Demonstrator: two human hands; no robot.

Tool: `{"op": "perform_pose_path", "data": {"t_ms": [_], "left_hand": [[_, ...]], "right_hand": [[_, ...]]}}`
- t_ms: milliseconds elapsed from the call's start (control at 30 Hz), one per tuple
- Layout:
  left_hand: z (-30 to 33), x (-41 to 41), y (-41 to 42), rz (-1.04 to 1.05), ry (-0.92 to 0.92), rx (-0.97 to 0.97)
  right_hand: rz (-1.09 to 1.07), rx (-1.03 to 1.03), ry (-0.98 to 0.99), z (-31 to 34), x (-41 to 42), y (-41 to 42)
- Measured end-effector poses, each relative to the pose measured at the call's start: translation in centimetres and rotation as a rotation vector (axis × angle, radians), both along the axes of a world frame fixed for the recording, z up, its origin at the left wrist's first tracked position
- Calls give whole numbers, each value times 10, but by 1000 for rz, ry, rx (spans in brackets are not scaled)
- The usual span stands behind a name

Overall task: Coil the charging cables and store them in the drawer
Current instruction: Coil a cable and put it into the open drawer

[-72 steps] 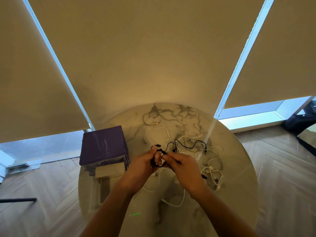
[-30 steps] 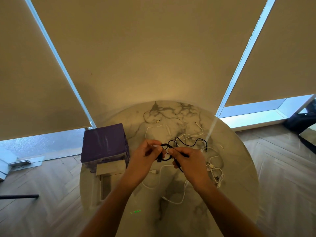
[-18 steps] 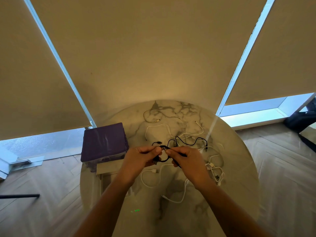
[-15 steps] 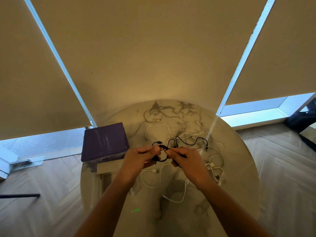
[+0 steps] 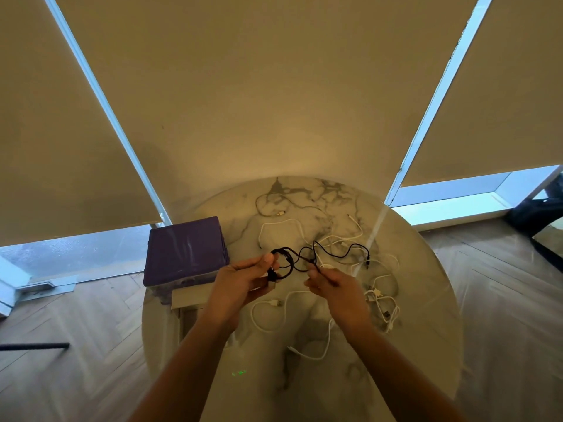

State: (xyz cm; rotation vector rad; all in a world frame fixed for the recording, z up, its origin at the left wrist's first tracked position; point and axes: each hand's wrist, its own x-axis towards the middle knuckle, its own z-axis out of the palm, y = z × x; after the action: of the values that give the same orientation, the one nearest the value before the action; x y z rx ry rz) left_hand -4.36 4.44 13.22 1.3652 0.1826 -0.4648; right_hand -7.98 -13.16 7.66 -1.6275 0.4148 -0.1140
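- Black charging cable (image 5: 304, 259) is hanging above the counter (image 5: 411, 345), partly coiled: the left hand (image 5: 240, 281) is pinching a small bundle of loops between thumb and fingers, and the right hand (image 5: 330, 283) is pinching the strand a little further along, so each grip is closing on the same cable.
- Its free tail is trailing away to the right and lying across the loose white cables (image 5: 377, 295); if the right hand is pulling in slack quickly, the plug end is likely snagging them and dragging a tangle along.
- Loops in the left grip are looking loose and uneven; any easing of the thumb is risking the coil springing open.
- Purple drawer box (image 5: 185, 249) is standing at the counter's left edge with one drawer (image 5: 189, 295) pulled out beside the left wrist; a sweep of that forearm is threatening to nudge it.
- White cables near the right rim are sitting close enough to be tugged off the counter.
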Motion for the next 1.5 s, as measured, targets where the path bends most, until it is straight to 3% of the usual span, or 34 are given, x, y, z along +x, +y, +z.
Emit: {"op": "perform_pose_path", "data": {"t_ms": [167, 300, 600, 800, 1100, 1267, 1400, 1500], "left_hand": [[-1, -2, -2, -26, -41, 49], [-2, -5, -9, -10, -65, 89], [-7, -6, -16, 9, -99, 138], [-8, -4, -17, -5, -125, 128], [-7, -9, -23, -30, -143, 86], [-8, -8, -24, 10, -139, 74], [-9, -7, -23, 40, -142, 90], [-11, -7, -23, 32, -132, 83]], "right_hand": [[-111, 570, -27, 20, 3, -1], [-63, 757, 41, 27, 5, 0], [144, 769, 189, 35, -2, 2], [54, 843, 142, 37, 0, 3], [98, 926, 181, 41, 0, 4], [227, 706, 240, 38, -1, 2], [363, 770, 215, 38, -5, -2], [306, 770, 138, 38, -4, 5]]}}
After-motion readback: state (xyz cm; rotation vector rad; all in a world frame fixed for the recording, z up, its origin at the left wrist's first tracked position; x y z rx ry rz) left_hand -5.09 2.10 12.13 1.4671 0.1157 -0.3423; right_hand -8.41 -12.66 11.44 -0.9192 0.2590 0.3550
